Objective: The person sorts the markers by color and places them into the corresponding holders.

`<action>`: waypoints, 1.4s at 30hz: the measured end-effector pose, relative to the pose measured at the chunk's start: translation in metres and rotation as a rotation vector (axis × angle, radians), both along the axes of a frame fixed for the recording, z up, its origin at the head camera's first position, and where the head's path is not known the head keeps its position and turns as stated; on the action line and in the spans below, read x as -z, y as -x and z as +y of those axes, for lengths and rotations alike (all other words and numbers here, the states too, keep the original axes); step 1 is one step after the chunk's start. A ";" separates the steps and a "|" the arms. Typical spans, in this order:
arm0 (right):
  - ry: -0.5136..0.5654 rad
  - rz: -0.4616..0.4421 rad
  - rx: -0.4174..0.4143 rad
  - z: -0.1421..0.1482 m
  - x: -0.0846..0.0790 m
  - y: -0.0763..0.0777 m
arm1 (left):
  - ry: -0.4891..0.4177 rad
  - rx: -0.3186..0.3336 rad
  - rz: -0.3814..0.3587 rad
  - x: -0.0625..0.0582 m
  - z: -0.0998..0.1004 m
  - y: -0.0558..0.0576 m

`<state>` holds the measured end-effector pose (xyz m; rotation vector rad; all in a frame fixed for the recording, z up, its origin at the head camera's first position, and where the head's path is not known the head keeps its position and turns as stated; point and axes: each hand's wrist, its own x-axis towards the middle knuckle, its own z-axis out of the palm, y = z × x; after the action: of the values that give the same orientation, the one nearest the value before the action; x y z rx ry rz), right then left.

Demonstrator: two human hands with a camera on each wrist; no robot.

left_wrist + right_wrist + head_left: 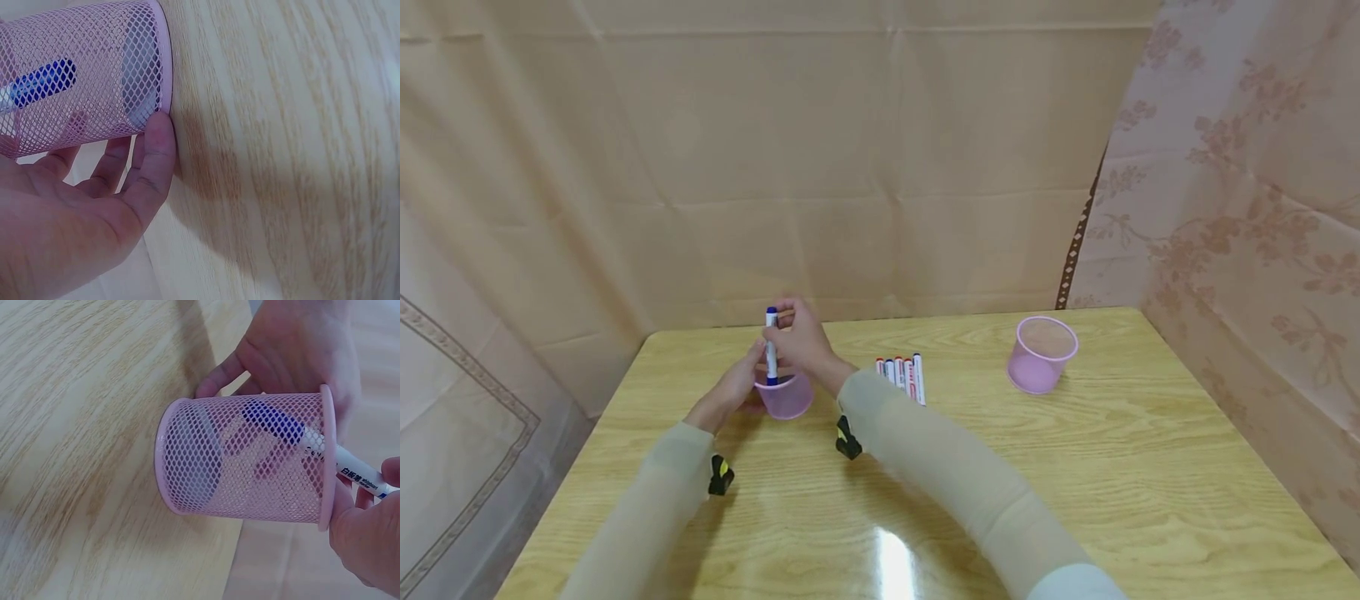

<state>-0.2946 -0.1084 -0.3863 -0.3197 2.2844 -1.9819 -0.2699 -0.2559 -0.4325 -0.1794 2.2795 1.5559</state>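
Leftmost from my station, my left hand [733, 385] curls its fingers round the left side of the left cup [788, 403], pink mesh, upright near the far edge of the surface [1120, 467] and toward its far left corner. My left wrist camera shows one fingertip low against the cup, by its base.

The marker [772, 348] rises from this cup, its blue lower end inside the rim yet short of the bottom. I judge this the relation that matters: the mouth lies below the marker's white upper part, and its long axis runs steeply upward, slanting across the cup's own axis in my right wrist view. I see no other marker in there.

My right hand [808, 340] pinches the marker's upper end from the right, finger and thumb narrow on it, so it is the nearer hand; whether my left thumb also touches the barrel, I cannot tell.

Right of that hand, a row of markers [900, 375] lies side by side near the middle of the far edge, red and blue ends toward that edge; my right sleeve [955, 467] hides part of it.

Farther right, the right cup [1036, 371] stands upright toward the far right corner, well apart from both hands; I see no marker in it.
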 end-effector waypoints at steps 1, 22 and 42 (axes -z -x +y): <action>-0.005 0.000 -0.002 0.000 0.001 0.000 | 0.000 -0.005 -0.003 0.000 0.000 0.000; -0.075 0.061 -0.067 0.000 0.005 -0.005 | -0.043 -0.056 0.024 0.001 0.002 -0.004; -0.212 0.126 -0.091 -0.001 0.004 -0.007 | -0.017 -0.057 0.048 -0.002 0.003 -0.007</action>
<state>-0.2871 -0.1094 -0.3903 -0.5318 2.4799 -1.7028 -0.2628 -0.2528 -0.4308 -0.2065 2.3165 1.6239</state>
